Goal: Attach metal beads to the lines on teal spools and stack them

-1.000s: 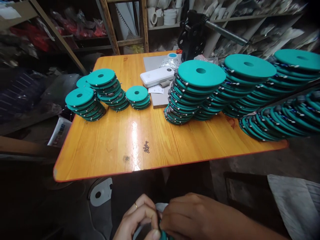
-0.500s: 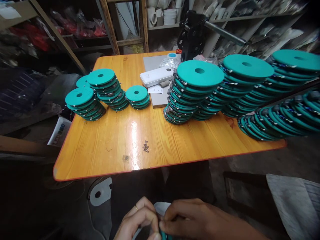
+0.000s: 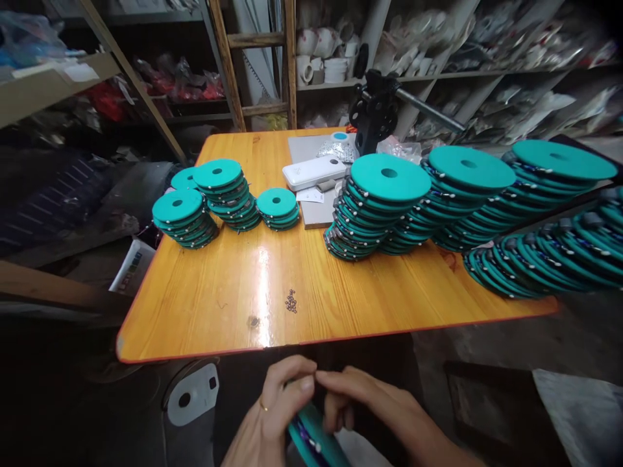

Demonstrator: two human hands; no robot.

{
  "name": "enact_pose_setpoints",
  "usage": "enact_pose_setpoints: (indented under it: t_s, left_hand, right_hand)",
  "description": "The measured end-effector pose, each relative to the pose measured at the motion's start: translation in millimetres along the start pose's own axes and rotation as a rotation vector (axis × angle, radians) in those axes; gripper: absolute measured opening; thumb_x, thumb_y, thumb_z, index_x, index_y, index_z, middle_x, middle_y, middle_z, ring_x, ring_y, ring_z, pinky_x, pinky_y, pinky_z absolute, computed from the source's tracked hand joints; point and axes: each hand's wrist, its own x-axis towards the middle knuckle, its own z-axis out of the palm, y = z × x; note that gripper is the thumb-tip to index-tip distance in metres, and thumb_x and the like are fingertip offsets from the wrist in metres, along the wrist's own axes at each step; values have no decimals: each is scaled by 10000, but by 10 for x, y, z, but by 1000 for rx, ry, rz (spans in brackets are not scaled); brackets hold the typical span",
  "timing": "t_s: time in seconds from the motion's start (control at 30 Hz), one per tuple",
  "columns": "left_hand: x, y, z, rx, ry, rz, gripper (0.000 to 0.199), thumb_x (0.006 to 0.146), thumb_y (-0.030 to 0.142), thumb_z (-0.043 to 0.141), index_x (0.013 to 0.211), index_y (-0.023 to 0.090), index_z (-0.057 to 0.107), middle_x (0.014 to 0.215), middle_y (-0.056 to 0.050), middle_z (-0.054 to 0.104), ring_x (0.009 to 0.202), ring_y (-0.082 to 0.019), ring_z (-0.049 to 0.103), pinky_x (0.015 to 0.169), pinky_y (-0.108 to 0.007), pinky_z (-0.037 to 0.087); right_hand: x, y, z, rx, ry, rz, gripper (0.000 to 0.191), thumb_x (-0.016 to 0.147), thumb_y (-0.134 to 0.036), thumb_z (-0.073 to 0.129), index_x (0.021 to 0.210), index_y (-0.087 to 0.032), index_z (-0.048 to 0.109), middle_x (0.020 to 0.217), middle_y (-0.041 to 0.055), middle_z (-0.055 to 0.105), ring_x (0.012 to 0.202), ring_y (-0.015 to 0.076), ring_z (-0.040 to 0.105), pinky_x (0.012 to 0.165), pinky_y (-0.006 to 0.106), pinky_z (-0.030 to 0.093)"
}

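Note:
My left hand (image 3: 277, 408), with a ring on one finger, is closed around a teal foam line spool (image 3: 314, 434) low in front of me, below the table edge. The spool is tilted, with dark line and a white-tipped pin on its rim. My right hand (image 3: 365, 402) is at the spool's upper side, its fingers curled and its index fingertip meeting the left fingertips. Whatever is pinched there is too small to make out. On the table (image 3: 209, 324) lies a small pile of dark beads (image 3: 291, 301).
Stacks of small teal spools (image 3: 178, 206) stand at the table's left. Taller stacks (image 3: 389, 175) line the right, some leaning over. A white power bank (image 3: 314, 172), a grey board (image 3: 316, 217) and a black clamp-like tool (image 3: 374, 110) are behind. Shelves and a wooden ladder (image 3: 256, 42) lie beyond.
Both hands have risen a little, and more of the teal spool shows between them. Their fingertips now meet above its rim. The view has tilted up slightly.

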Motion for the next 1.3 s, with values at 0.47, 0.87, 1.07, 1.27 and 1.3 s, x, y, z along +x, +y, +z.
enact_pose_setpoints:
  t_s: [0.47,0.87,1.07,1.27,1.3]
  left_hand:
    - [842,-491,-573,-211,495,-240,678,866,252,665,1421,358,290,1349,-98,446,1262,-240,499,1094,-498,391]
    - [770,-465,-611,-363,460,-368,485,913,360,614,1341,326,387,1379,-82,442,1253,-229,502,1103,-477,373]
    - [752,-475,-622,-408,440,-395,469,913,376,619,1328,310,410,1386,-75,451,1269,-221,488,1111,-452,358]
    - [748,-467,-620,-454,493,-406,418,912,369,627,1289,259,484,1327,-78,515,1195,-189,538,1052,-347,418]
    - [760,-459,-632,-476,519,-404,403,926,386,602,1288,252,485,1321,-82,523,1178,-182,548,1023,-325,439]
  right_hand:
    - [1828,-472,-579,-1100,436,-41,217,873,-70,473,1067,-92,569,1027,160,610,1043,319,474,800,390,454]
    - [2281,-290,-691,-1171,409,-82,313,832,-40,472,1126,-45,577,1143,181,591,1052,295,476,906,398,413]
    - [2695,-591,-551,-1119,433,-250,369,947,-176,427,1302,-107,502,1281,127,548,1154,296,434,938,398,399]
    - [2897,-703,-514,-1112,403,-309,285,937,-267,507,1134,-95,619,1024,141,649,1058,322,468,886,428,401]
    - [2812,-721,-506,-1107,415,-333,283,941,-264,499,1155,-116,612,1035,127,643,1053,309,462,892,421,398]
